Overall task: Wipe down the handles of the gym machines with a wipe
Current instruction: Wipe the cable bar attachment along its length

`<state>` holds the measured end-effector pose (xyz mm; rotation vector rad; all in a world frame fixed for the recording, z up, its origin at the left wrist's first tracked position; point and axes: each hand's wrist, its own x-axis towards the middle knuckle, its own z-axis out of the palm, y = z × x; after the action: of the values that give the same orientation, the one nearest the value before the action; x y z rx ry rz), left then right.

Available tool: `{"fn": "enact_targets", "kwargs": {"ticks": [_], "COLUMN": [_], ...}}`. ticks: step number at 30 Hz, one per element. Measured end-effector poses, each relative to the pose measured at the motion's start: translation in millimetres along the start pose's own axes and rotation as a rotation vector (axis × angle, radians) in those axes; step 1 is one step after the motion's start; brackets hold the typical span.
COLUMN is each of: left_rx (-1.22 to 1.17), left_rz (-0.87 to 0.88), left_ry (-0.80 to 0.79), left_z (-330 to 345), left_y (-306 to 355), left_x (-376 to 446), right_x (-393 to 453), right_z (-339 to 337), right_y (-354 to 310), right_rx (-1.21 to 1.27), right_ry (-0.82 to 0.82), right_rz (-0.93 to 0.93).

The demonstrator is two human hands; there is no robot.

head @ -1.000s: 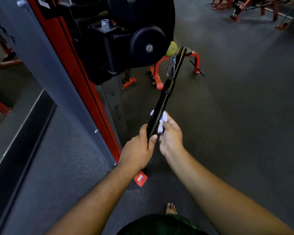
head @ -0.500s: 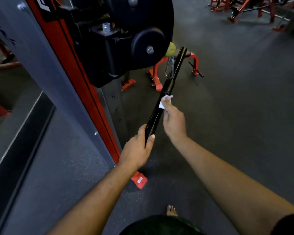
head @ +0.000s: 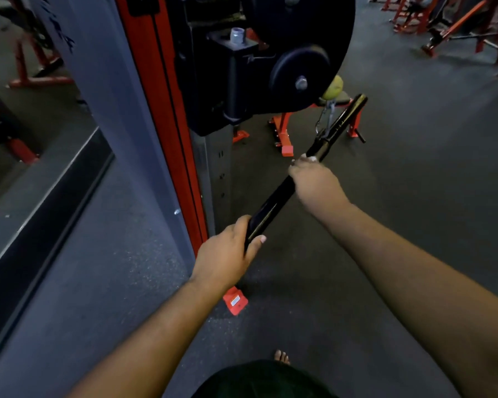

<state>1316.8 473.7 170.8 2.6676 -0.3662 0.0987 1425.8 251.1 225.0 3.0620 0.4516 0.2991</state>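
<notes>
a person stood at a red-and-grey cable machine (head: 156, 116) in a gym, holding its black bar handle (head: 273, 202) with both bare hands. the bar ran diagonally, its near end low by the machine's upright and its far end (head: 358, 101) raised toward the open floor. near that far end a metal clip (head: 324, 122) joined the bar to the cable, just under a yellow-green ball stop (head: 334, 87).

the left hand (head: 227, 254) gripped the near end of the bar, fingers curled under it and the thumb laid across the top. the right hand (head: 314, 182) was closed around the bar further up, just below the clip, its back to the camera. only a small white edge of the wipe (head: 311, 159) showed at the top of that fist, pressed between the fingers and the bar; the rest of the wipe was hidden inside the hand, which appeared slightly blurred.

behind the bar hung a large black round weight plate (head: 302, 38) with a smaller black disc (head: 299, 71) in front of it, both mounted on the machine. a red foot (head: 235, 300) of the frame rested on the dark rubber floor (head: 414, 196) beneath the left wrist. a bare foot (head: 282, 357) showed at the bottom edge, beside dark shorts. more red equipment frames (head: 454, 21) stood well apart at the upper right, and a mirror (head: 26, 124) lined the wall at left.
</notes>
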Motion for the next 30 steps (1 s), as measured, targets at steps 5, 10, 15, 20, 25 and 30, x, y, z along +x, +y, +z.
{"fn": "enact_targets", "kwargs": {"ticks": [5,10,15,20,25,30], "left_rx": [0.017,-0.001,-0.026,0.062,-0.158,-0.33], "left_rz": [-0.067,-0.128,-0.102,-0.062,-0.004,0.019], "left_ry": [-0.003,-0.012,0.001,-0.068,-0.062,-0.136], "left_z": [-2,-9,-14,-5,-4,-11], "left_y": [-8,-11,-12,-9,-18,-9], "left_x": [-4,-14,-17,-16,-24,-21], "right_x": [-34,-28,-16,-45,-71,-80], "right_z": [-4,-27,-33,-1,9,21], "right_y": [-80,-56,-30,-110,-82,-52], "right_rx": [0.284,0.395,-0.012,0.215,0.554,0.535], "right_ry": [-0.053,-0.079,-0.105,-0.085,0.277,0.464], "right_rz": [-0.224,-0.17,0.083,-0.205,-0.113,0.153]}}
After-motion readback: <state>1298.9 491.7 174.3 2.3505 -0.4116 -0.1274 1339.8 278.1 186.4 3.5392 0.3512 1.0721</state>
